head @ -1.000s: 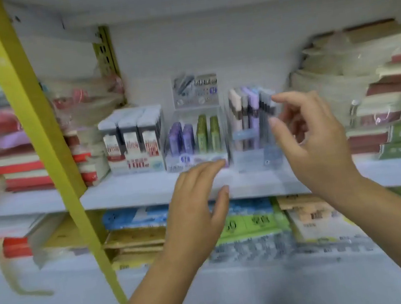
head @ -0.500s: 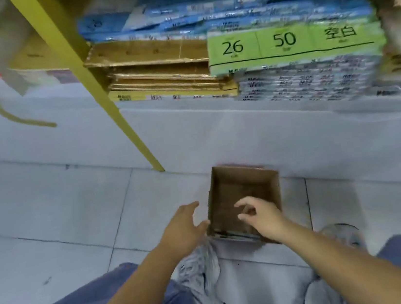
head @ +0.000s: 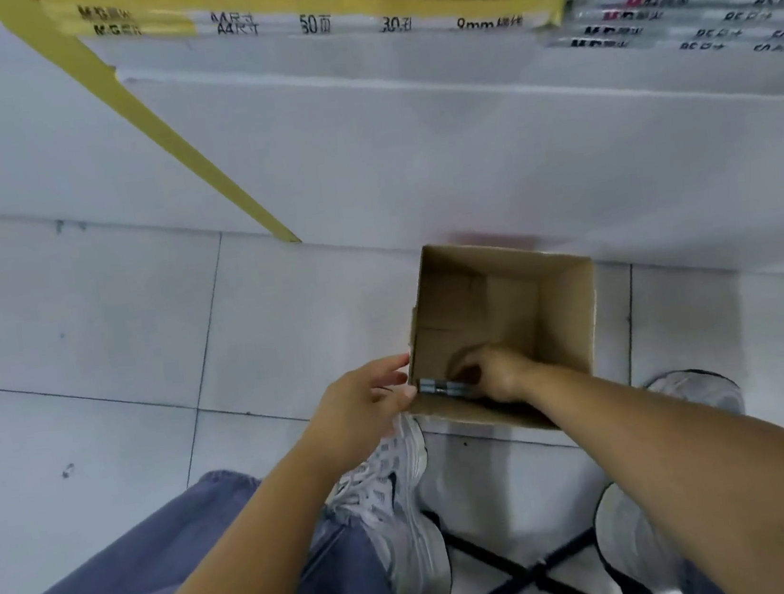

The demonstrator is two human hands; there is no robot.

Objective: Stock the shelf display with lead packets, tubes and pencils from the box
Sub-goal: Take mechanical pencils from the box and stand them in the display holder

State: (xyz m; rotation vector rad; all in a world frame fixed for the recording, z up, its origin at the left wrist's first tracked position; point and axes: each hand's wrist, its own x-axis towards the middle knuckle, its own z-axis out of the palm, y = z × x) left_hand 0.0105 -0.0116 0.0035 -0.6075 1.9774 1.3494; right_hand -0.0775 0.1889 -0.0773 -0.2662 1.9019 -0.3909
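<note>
An open brown cardboard box [head: 566,308] stands on the tiled floor against the base of the shelf unit. My right hand [head: 495,375] is down inside it near the front wall, fingers curled on a small grey tube-like item [head: 436,386] that lies along the box's near edge. Just outside the box's left front corner is my left hand [head: 364,407], fingers apart, fingertips touching the left wall. The rest of the box's inside looks bare; the part under my right hand is hidden.
Above the box, the lowest shelf holds stacked yellow paper packs [head: 342,9] and clear packets [head: 690,3]. A yellow shelf post [head: 192,158] slants down to the floor on the left. My grey shoes [head: 395,486] and a black stool frame [head: 531,572] are just behind the box.
The view dropped from the shelf display to the floor box. My right hand went from the box's rim down inside onto the grey item; my left hand closed in on the box's left wall.
</note>
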